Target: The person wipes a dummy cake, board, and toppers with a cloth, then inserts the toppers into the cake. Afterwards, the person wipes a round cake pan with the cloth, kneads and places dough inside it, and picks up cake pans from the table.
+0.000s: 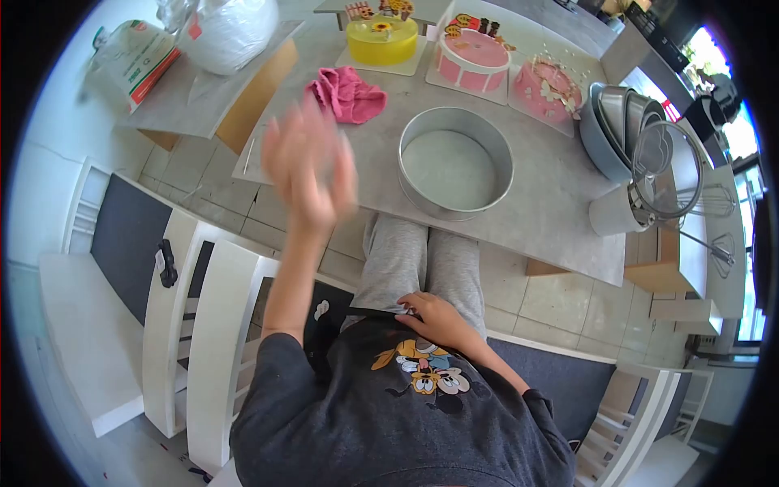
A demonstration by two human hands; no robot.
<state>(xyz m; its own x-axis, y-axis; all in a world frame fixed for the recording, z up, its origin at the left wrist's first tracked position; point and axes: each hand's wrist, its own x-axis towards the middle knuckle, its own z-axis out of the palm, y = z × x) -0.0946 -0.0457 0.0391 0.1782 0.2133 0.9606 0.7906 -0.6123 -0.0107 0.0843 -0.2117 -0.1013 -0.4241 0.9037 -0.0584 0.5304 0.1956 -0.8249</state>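
Observation:
My left hand [308, 166] is raised at the left of the table, blurred by motion, with its fingers apart and nothing seen in it. Just beyond it lies a crumpled pink cloth [347, 95]; I cannot tell whether the fingertips touch it. My right hand [438, 318] rests on my lap against the grey trousers, its fingers loosely bent and apart, holding nothing visible. A round metal cake pan [455, 162] stands on the grey table [540, 191] in front of me, near the edge. Its inside shows a bare pale bottom.
Behind the pan stand a yellow cake [381, 45], a pink drip cake [472, 61] and a pink cake with butterflies [548, 85]. Nested metal bowls [600, 134] and a white container [613, 213] with whisks and a sieve are at the right. Bags [231, 36] lie left.

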